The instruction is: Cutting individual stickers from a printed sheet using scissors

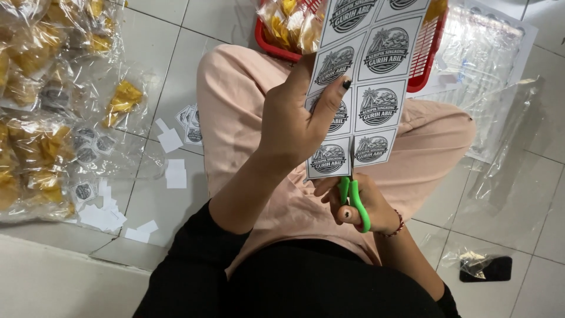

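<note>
My left hand [291,121] grips a white sheet of round black-and-white labels [376,70], thumb on its front, holding it upright over my lap. Below the sheet's bottom edge, my right hand [368,206] is closed around green-handled scissors [355,199]. The blades point up at the gap between the two label columns and are mostly hidden behind the paper. A red bead bracelet circles my right wrist. I sit cross-legged in pale pink trousers [235,100] on a tiled floor.
Clear bags of yellow chips [41,112] are heaped at left, some bearing labels. Cut labels and paper scraps [106,212] lie beside them. A red basket [424,53] with more chip bags stands ahead. Empty plastic bags [494,65] lie right; a dark phone [485,269] lower right.
</note>
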